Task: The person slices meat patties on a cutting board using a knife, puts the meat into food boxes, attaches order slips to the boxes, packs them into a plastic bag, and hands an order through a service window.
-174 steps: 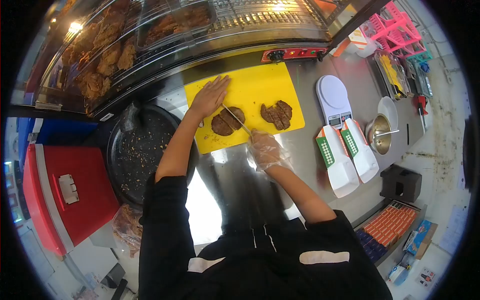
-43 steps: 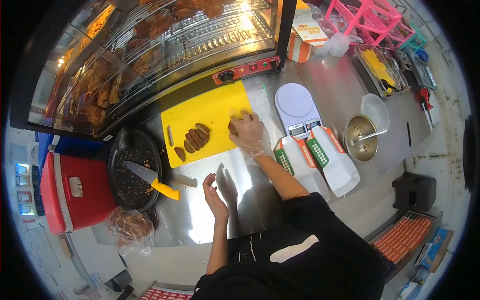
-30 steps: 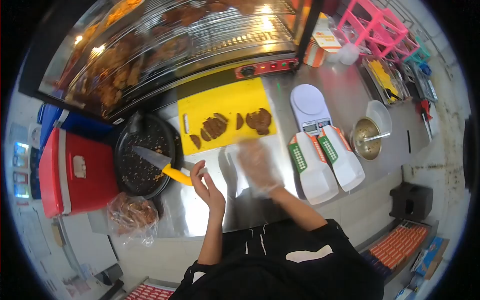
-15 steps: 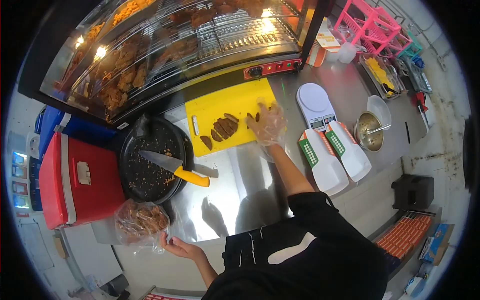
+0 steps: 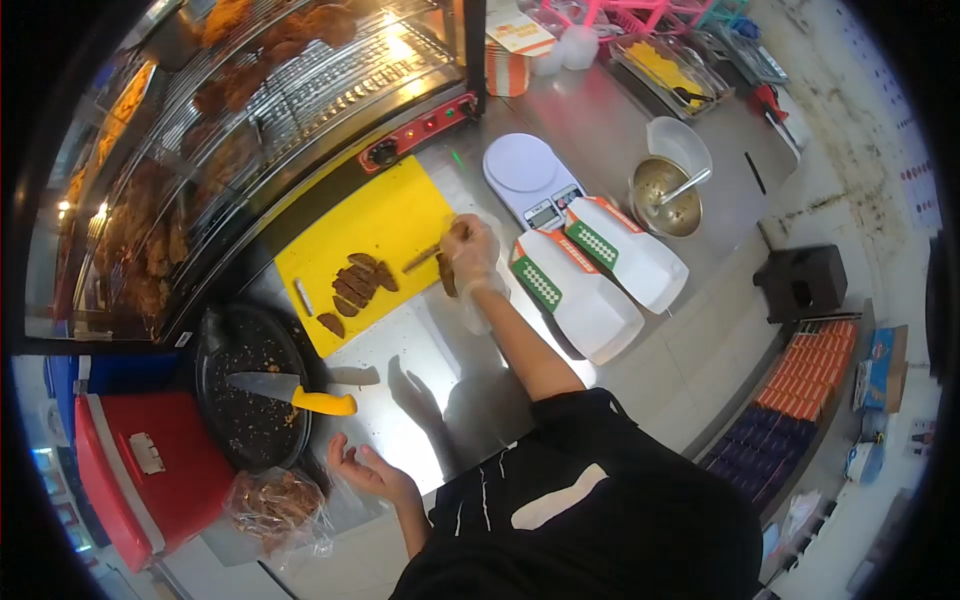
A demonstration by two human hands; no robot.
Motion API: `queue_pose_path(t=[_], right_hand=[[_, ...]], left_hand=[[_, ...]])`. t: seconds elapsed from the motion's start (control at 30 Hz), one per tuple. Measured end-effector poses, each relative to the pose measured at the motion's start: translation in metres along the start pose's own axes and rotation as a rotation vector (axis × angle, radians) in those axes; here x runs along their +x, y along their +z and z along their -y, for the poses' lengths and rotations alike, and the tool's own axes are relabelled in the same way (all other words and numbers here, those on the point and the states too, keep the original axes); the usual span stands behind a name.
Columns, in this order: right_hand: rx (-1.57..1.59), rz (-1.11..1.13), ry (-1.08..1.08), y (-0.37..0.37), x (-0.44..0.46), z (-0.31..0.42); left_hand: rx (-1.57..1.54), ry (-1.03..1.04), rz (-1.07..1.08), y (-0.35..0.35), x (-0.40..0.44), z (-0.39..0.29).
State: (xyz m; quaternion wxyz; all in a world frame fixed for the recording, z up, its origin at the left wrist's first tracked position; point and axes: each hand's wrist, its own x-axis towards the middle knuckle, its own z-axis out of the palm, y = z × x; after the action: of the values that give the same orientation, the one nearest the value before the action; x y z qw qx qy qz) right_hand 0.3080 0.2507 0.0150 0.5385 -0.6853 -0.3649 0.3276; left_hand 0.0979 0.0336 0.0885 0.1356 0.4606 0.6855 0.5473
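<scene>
My right hand (image 5: 470,248), in a clear plastic glove, is closed on brown meat slices (image 5: 447,274) at the right edge of the yellow cutting board (image 5: 395,205). More cut slices (image 5: 352,287) lie together on the board's lower left part. My left hand (image 5: 372,472) is bare and held palm up with its fingers apart, nothing in it. It hovers beside a clear plastic bag of fried meat (image 5: 275,505). Two white paper trays (image 5: 592,318) with green and orange print stand right of my right hand.
A yellow-handled knife (image 5: 325,402) rests on the round black pan (image 5: 220,432). A kitchen scale (image 5: 525,170) stands behind the trays, with a metal bowl (image 5: 655,220) to their right. The lit food warmer (image 5: 420,125) borders the board. A red cooler (image 5: 165,480) sits at left.
My right hand has gone from lying spread over the slices to gripping some of them. My left hand has moved away from the bag. The whole view has turned and shifted.
</scene>
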Motion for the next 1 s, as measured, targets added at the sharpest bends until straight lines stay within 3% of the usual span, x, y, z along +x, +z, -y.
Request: queue_pose_path(t=[0.03, 0.07, 0.17, 0.23, 0.37, 0.4, 0.47, 0.53, 0.57, 0.63, 0.7, 0.77, 0.87, 0.93, 1.0], right_hand=[[0.442, -0.074, 0.214, 0.0, 0.006, 0.001], [0.445, -0.07, 0.217, -0.005, 0.011, 0.001], [1.207, 0.261, 0.588, -0.05, 0.024, 0.003], [1.292, 0.315, 0.447, -0.081, 0.005, 0.034], [0.964, 0.144, 0.443, -0.17, -0.033, 0.062], [0.559, 0.132, 0.404, -0.191, -0.044, 0.064], [0.15, 0.131, 0.353, -0.212, -0.061, 0.054], [-0.536, 0.277, 0.031, -0.21, -0.073, 0.043], [-0.54, 0.283, 0.024, -0.209, -0.077, 0.041], [-1.012, 0.109, -0.55, -0.182, -0.089, 0.07], [-0.793, 0.063, -0.603, -0.14, -0.089, 0.076], [-0.722, 0.19, -0.626, -0.088, -0.073, 0.038], [-0.693, 0.214, -0.46, -0.025, -0.052, 0.011], [-0.827, 0.069, -0.597, 0.004, -0.038, -0.034], [-0.854, 0.115, -0.664, 0.009, -0.021, -0.019]], left_hand=[[-0.014, 0.019, 0.036, 0.006, -0.001, -0.002], [-0.008, 0.02, 0.033, 0.011, -0.001, -0.003], [-0.054, 0.076, 0.14, 0.026, -0.003, -0.008], [-0.072, 0.108, 0.196, 0.031, -0.003, -0.014], [-0.075, 0.118, 0.23, 0.032, -0.003, -0.007], [-0.075, 0.112, 0.222, 0.033, -0.003, -0.005], [-0.084, 0.078, 0.236, 0.031, -0.003, -0.001], [-0.078, 0.077, 0.226, 0.03, -0.001, 0.0], [-0.079, 0.083, 0.224, 0.032, 0.001, 0.0], [-0.071, 0.099, 0.212, 0.03, 0.004, -0.004], [-0.044, 0.128, 0.189, 0.028, 0.007, -0.005], [-0.037, 0.109, 0.177, 0.026, 0.008, -0.005], [-0.018, 0.09, 0.146, 0.02, 0.009, -0.005], [-0.007, 0.092, 0.125, 0.011, 0.008, 0.0], [0.024, 0.053, 0.09, 0.003, 0.006, 0.011]])
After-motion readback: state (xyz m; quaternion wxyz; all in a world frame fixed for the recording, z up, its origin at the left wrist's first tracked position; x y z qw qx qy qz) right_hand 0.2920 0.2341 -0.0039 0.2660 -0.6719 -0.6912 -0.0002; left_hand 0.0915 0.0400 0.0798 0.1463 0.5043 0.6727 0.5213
